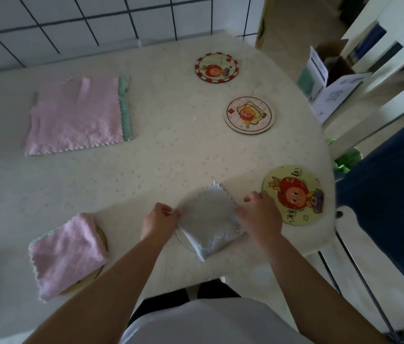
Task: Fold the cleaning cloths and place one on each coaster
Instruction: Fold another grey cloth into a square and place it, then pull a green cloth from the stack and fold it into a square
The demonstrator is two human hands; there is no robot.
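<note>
A folded grey cloth (209, 219) lies on a coaster (183, 240) near the table's front edge; only the coaster's left rim shows. My left hand (158, 219) pinches the cloth's left corner, and my right hand (260, 214) grips its right edge. At the front left a folded pink cloth (65, 254) covers another coaster (103, 240). Three bare round coasters lie to the right: one beside my right hand (295, 194), one further back (249, 114) and one at the far end (217, 67). A stack of unfolded cloths, pink (75, 115) over green (125, 105), lies at the back left.
The table (171, 150) has a pale patterned cover and a curved right edge. Behind it is a tiled wall (96, 23). To the right stand an open cardboard box (332, 75), a dark blue fabric shape (389, 194) and a green item (344, 160).
</note>
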